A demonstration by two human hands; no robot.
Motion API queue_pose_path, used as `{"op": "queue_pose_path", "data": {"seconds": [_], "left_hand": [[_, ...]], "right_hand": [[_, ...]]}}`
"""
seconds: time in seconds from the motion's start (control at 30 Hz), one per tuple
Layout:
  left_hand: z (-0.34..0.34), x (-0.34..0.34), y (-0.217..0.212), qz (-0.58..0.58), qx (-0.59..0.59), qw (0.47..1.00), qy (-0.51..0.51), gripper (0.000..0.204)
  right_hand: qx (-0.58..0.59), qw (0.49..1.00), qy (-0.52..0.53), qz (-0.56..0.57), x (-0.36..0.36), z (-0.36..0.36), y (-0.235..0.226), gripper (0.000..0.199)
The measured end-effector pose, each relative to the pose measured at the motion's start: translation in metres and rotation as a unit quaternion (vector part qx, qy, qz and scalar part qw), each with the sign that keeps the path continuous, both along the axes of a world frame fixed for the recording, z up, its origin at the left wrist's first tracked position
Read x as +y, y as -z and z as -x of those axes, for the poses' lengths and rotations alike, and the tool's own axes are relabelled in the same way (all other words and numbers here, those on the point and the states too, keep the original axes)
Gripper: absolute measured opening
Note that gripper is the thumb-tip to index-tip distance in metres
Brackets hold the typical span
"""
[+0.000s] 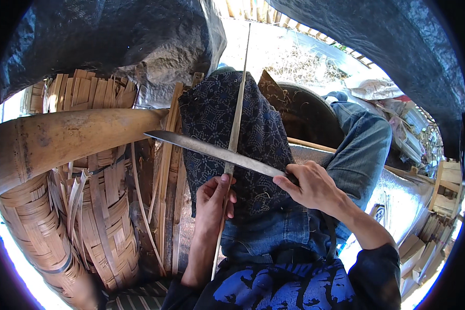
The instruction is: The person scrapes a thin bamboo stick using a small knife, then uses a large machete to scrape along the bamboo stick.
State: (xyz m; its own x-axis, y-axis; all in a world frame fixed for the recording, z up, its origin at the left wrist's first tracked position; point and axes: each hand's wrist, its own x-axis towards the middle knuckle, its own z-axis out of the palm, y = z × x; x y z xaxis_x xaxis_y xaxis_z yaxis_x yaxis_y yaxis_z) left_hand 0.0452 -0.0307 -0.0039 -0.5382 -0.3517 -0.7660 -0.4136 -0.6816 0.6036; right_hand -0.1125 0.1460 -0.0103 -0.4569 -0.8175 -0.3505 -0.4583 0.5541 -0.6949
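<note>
My left hand is closed on a long, thin bamboo strip, thumb on top. The strip runs from near my chest up past my knee, narrowing toward its far end. In my right hand is the handle of a long-bladed knife, mostly hidden by the fingers. Its blade lies across the strip just beyond my left thumb, tip toward the left. Beneath both, a dark blue patterned cloth covers my left leg.
A thick bamboo pole juts in from the left, over woven bamboo rolls. Upright slats stand beside my left arm. Beyond my legs is a dark round container. Dark plastic sheeting hangs above; wood pieces lie at right.
</note>
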Motion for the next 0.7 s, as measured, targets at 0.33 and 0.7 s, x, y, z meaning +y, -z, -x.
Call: {"op": "queue_pose_path", "data": {"seconds": [0.33,0.7], "left_hand": [[0.002,0.006,-0.001,0.044,-0.03,0.998,0.013,0.037],[0.005,0.008,0.007,0.063,-0.046,0.997,0.012,0.038]], "right_hand": [[0.073,0.997,0.0,-0.013,0.002,-0.007,0.006,0.063],[0.157,0.988,0.01,0.008,0.0,-0.015,0.015,0.065]]}}
